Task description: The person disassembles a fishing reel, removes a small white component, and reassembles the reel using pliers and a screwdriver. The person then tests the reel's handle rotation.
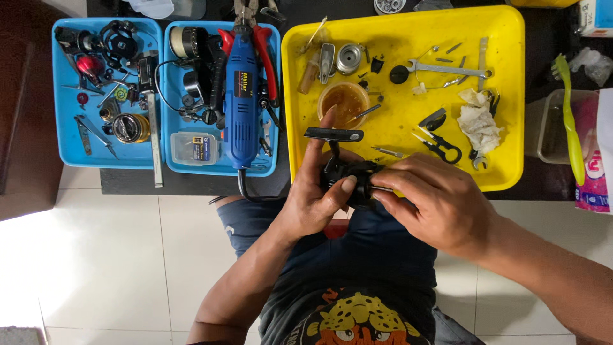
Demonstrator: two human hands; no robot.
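At the centre of the frame we grip a black fishing reel (350, 179) with both hands: our left hand (313, 198) wraps its fingers around it, our right hand (434, 201) pinches its side, just below the yellow tray (511, 96).

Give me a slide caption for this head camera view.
Both hands, left hand and right hand, grip a black fishing reel body beside a yellow plastic tray.
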